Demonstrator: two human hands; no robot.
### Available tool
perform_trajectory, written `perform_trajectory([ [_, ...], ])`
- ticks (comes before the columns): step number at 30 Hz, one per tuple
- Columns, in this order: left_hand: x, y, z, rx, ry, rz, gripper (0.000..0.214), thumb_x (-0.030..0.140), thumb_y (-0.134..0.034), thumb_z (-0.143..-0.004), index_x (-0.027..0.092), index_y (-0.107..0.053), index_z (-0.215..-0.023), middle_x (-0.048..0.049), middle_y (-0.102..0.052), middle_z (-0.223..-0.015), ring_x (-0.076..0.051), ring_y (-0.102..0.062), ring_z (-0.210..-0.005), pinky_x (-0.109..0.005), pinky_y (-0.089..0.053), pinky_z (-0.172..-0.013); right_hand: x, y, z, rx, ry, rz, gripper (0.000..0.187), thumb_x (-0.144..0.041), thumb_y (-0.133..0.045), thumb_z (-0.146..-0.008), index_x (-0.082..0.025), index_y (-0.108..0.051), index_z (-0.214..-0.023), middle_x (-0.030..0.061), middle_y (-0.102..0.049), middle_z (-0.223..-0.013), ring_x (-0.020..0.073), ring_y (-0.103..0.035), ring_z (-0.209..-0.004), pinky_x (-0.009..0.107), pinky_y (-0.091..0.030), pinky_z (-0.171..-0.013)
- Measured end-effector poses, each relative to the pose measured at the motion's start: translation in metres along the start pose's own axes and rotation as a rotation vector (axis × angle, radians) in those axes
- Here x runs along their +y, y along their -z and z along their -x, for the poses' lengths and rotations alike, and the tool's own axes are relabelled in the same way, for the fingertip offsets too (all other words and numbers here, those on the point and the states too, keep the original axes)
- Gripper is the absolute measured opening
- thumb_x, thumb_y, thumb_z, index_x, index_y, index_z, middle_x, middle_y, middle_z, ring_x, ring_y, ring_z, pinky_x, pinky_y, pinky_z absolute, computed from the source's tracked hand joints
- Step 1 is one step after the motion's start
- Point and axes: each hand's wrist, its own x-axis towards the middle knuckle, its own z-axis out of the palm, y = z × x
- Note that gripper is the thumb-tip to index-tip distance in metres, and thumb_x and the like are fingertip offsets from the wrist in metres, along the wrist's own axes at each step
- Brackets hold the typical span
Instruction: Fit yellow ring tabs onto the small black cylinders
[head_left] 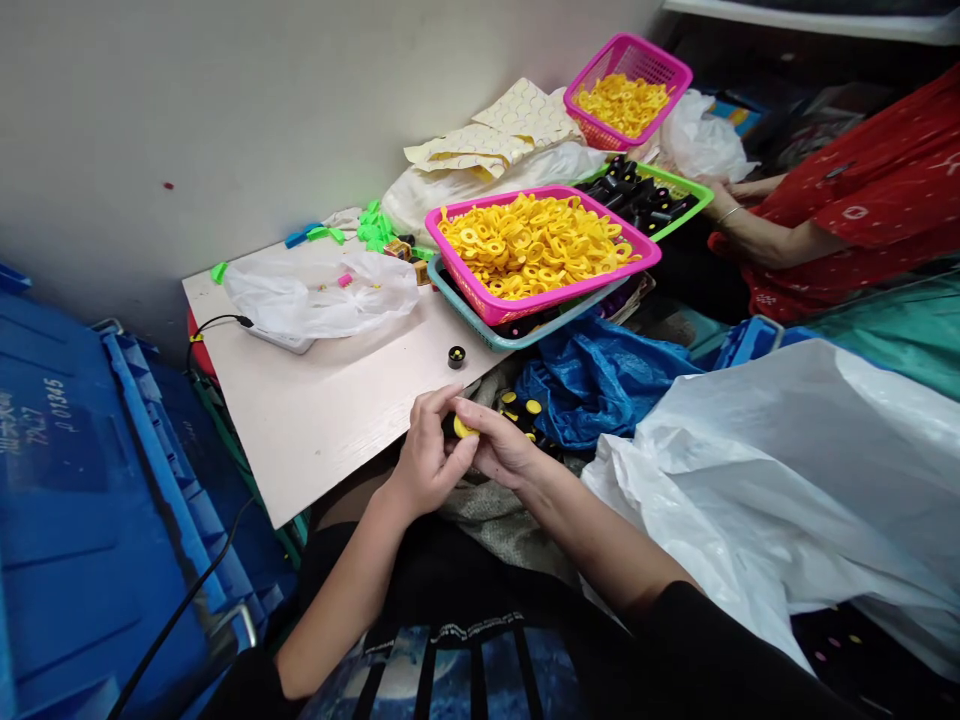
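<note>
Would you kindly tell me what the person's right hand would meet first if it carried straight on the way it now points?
Most likely the yellow piece at its fingertips, then the left hand just behind it; depth is unclear.

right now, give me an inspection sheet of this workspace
surface: pale board, crowded at its far end
job's things: yellow ring between the hands, black piece on the board, pink basket of yellow rings
clutter: white bag on the board, blue bag, big white bag
grips: left hand and right hand both on the ring
cables: black cable at the board's corner
surroundings: blue crate, co-worker in red, wall
</note>
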Motion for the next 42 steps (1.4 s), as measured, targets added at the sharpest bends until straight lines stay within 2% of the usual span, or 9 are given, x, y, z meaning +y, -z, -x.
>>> perform_trajectory([
  [5, -0.006, 0.008, -0.001, 0.003, 0.131, 0.257, 0.036, 0.035, -0.061, -0.089, 0.023, -0.056, -0.123, -0.0085, -0.055, -0.110, -0.019, -0.056, -0.103, -0.034, -0.046, -0.092, -0.006, 0.008, 0.007, -0.112, -0.138, -0.138, 0.046, -0.056, -0.079, -0.067, -0.017, -0.065, -0.088, 0.0007, -0.062, -0.083, 0.0123, -0.057, -0.075, 0.026, -0.049, -0.072],
  [9, -0.005, 0.012, -0.007, 0.041, 0.121, 0.406, 0.040, 0.033, -0.078, -0.075, 0.022, -0.066, -0.112, -0.0088, -0.064, -0.107, -0.020, -0.059, -0.105, -0.035, -0.048, -0.093, -0.008, 0.002, 0.014, -0.147, -0.081, -0.067, 0.037, -0.042, -0.083, -0.068, -0.017, -0.063, -0.086, -0.0023, -0.058, -0.077, 0.0096, -0.056, -0.069, 0.022, -0.049, -0.067],
  [17, -0.004, 0.003, -0.009, 0.102, 0.198, 0.708, 0.034, 0.027, -0.081, -0.071, 0.023, -0.070, -0.103, -0.0050, -0.070, -0.097, -0.015, -0.068, -0.085, -0.024, -0.054, -0.071, -0.008, -0.008, 0.015, -0.084, -0.030, -0.033, 0.037, -0.036, -0.085, -0.067, -0.016, -0.062, -0.089, -0.0037, -0.058, -0.075, 0.0076, -0.055, -0.064, 0.019, -0.048, -0.061],
  [22, -0.001, 0.005, -0.008, 0.193, 0.318, 0.825, 0.041, 0.048, -0.075, -0.074, 0.023, -0.068, -0.106, -0.0056, -0.071, -0.096, -0.015, -0.068, -0.079, -0.023, -0.056, -0.063, -0.005, 0.004, 0.014, -0.236, -0.127, -0.103, 0.052, -0.056, -0.076, -0.071, -0.014, -0.064, -0.099, 0.0046, -0.067, -0.085, 0.0160, -0.065, -0.078, 0.027, -0.053, -0.071],
  [27, 0.002, 0.004, -0.009, 0.100, 0.352, 0.899, 0.045, 0.050, -0.075, -0.073, 0.020, -0.065, -0.105, -0.0086, -0.070, -0.101, -0.006, -0.053, -0.046, -0.016, -0.037, -0.033, 0.003, 0.011, 0.010, -0.253, -0.014, -0.049, 0.050, -0.059, -0.074, -0.072, -0.016, -0.064, -0.095, 0.0031, -0.067, -0.079, 0.0155, -0.064, -0.074, 0.029, -0.052, -0.070],
  [30, 0.003, 0.002, -0.010, 0.104, 0.366, 0.808, 0.044, 0.042, -0.080, -0.069, 0.019, -0.065, -0.103, -0.0068, -0.067, -0.097, -0.007, -0.055, -0.052, -0.017, -0.041, -0.038, 0.004, 0.006, 0.008, -0.163, 0.062, -0.012, 0.048, -0.064, -0.069, -0.074, -0.017, -0.063, -0.084, -0.0002, -0.062, -0.073, 0.0122, -0.060, -0.066, 0.026, -0.052, -0.064],
  [32, 0.003, 0.002, -0.011, 0.113, 0.323, 0.683, 0.042, 0.036, -0.084, -0.065, 0.018, -0.067, -0.099, -0.0059, -0.064, -0.095, -0.011, -0.062, -0.070, -0.020, -0.050, -0.053, 0.003, 0.002, 0.008, -0.088, 0.084, 0.019, 0.043, -0.059, -0.071, -0.075, -0.018, -0.063, -0.083, -0.0018, -0.058, -0.071, 0.0105, -0.056, -0.061, 0.024, -0.050, -0.059],
  [36, 0.002, 0.003, -0.012, 0.113, 0.169, 0.500, 0.038, 0.031, -0.084, -0.066, 0.019, -0.066, -0.097, -0.0056, -0.065, -0.098, -0.017, -0.062, -0.101, -0.029, -0.051, -0.088, 0.003, -0.002, 0.010, -0.019, 0.152, 0.161, 0.042, -0.054, -0.071, -0.077, -0.020, -0.065, -0.101, -0.0013, -0.055, -0.076, 0.0126, -0.054, -0.066, 0.026, -0.051, -0.062],
  [42, 0.003, 0.002, -0.010, 0.101, 0.144, 0.407, 0.041, 0.035, -0.083, -0.067, 0.018, -0.061, -0.097, -0.0086, -0.064, -0.105, -0.018, -0.062, -0.105, -0.030, -0.051, -0.089, 0.008, 0.001, 0.012, 0.019, 0.186, 0.274, 0.049, -0.058, -0.066, -0.080, -0.022, -0.061, -0.113, 0.0013, -0.057, -0.093, 0.0169, -0.054, -0.095, 0.029, -0.048, -0.088],
])
